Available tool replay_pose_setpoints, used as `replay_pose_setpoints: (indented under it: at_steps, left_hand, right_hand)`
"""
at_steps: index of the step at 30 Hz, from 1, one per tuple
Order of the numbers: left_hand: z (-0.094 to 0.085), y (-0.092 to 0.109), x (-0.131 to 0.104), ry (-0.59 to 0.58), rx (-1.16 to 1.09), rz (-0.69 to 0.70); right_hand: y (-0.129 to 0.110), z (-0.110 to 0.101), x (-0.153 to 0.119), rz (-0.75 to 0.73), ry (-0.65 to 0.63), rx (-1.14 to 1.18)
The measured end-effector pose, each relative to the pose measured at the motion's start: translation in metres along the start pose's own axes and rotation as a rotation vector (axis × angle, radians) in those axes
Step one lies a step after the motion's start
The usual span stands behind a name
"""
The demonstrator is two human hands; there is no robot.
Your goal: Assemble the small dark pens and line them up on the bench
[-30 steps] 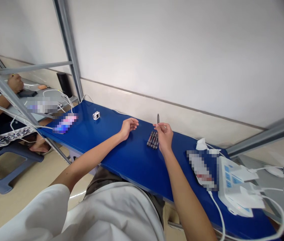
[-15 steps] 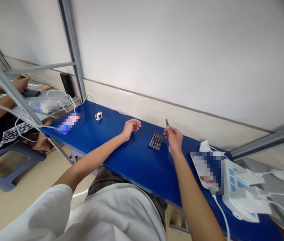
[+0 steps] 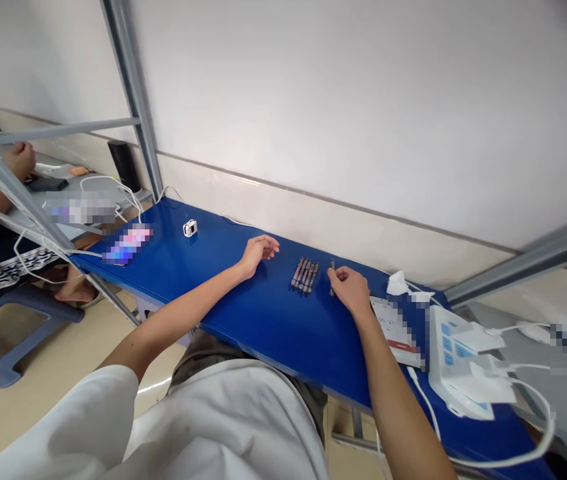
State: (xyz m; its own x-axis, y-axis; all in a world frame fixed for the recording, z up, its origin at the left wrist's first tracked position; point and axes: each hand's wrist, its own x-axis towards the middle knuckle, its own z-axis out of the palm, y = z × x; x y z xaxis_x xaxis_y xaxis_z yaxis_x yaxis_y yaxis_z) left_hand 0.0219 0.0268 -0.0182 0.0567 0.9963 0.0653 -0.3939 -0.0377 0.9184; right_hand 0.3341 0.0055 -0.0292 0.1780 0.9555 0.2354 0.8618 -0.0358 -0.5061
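Note:
Several dark pens [image 3: 305, 276] lie side by side in a row on the blue table [image 3: 253, 320]. To the right of the row, my right hand [image 3: 350, 288] pinches one more dark pen [image 3: 332, 268] at table level, roughly parallel to the others. My left hand [image 3: 260, 256] rests on its side left of the row, with its fingers loosely curled but apart and nothing in them.
A small white object [image 3: 190, 229] and a phone [image 3: 128, 245] are at the left. On the right are a tablet-like screen [image 3: 396, 333], a crumpled tissue [image 3: 397, 283] and a white power strip [image 3: 456, 360] with cables. Another person's hand [image 3: 21, 161] shows far left.
My right hand has lowered the pen from a raised, tilted position to the table beside the row. My left hand keeps its pose. The view has shifted slightly.

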Motion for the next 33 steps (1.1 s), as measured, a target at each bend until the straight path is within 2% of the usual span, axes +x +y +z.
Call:
replay_pose_setpoints:
  at_steps: [6,13,33]
  left_hand:
    - [-0.001,0.000,-0.001,-0.010,0.011,0.018]
    - [-0.001,-0.001,-0.001,-0.024,0.015,0.013]
    - [0.002,-0.003,-0.001,-0.026,-0.009,-0.018]
  right_hand:
    - [-0.018,0.002,-0.006,-0.066,-0.095,-0.120]
    - [-0.024,0.003,-0.009,-0.091,-0.134,-0.137]
    - [-0.013,0.013,-0.008,-0.165,-0.022,-0.019]
